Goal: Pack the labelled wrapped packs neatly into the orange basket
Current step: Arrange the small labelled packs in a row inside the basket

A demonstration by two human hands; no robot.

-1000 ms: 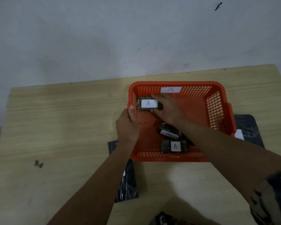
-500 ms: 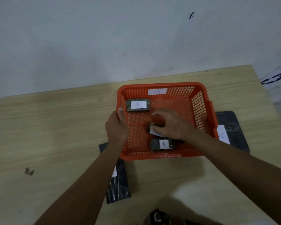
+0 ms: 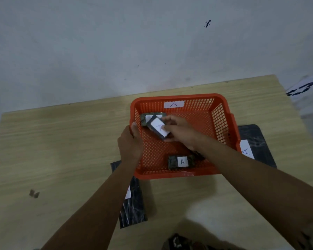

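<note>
The orange basket (image 3: 222, 120) stands on the wooden table, an "A" label on its far wall. My left hand (image 3: 131, 144) grips its left rim. My right hand (image 3: 179, 129) is inside the basket, holding a dark wrapped pack (image 3: 158, 128) with a white "A" label, tilted and raised over the far left corner. A second labelled pack (image 3: 145, 118) lies flat in that corner, partly hidden behind the held one. A third pack (image 3: 181, 161) with an "A" label lies by the near wall.
A dark flat pack (image 3: 133, 204) with a white label lies on the table under my left forearm. A larger dark pack (image 3: 257, 147) labelled "A" lies right of the basket. A small scrap (image 3: 34, 193) sits near the table's left front.
My right hand picked a pack up from the middle of the basket floor and carried it toward the far left corner. My left hand stayed on the rim.
</note>
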